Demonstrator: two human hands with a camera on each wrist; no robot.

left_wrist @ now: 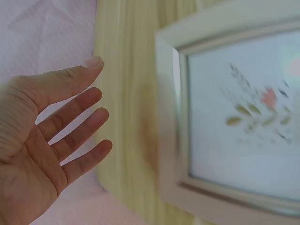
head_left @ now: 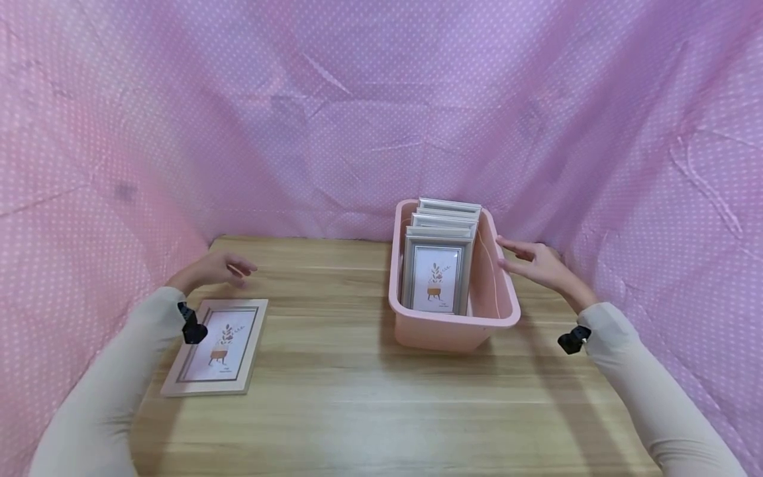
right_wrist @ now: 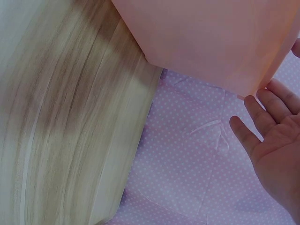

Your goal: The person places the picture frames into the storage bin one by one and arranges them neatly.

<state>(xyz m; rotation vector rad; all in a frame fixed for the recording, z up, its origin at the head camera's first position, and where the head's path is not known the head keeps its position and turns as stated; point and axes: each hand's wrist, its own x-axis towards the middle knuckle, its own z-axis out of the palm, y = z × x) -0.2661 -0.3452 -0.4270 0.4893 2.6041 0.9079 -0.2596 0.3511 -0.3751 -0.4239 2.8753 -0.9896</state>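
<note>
A light wood picture frame [head_left: 225,344] lies flat on the table at the left, with a potted plant print behind its glass. Just beyond its far edge, my left hand [head_left: 216,269] hovers with relaxed fingers and nothing in them. The left wrist view shows the palm of that hand [left_wrist: 42,140] apart from the frame. Toward the right stands a pink plastic bin [head_left: 444,333] holding several picture frames [head_left: 437,278] upright, one behind another. My right hand [head_left: 539,266] is at the bin's right rim, its fairly straight fingertips touching or almost touching it.
The wood-grain table [head_left: 334,384] has its back edge close behind the bin. Pink dotted cloth [head_left: 381,152] hangs at the back and both sides. Black wrist cameras [head_left: 574,339] sit on both sleeves.
</note>
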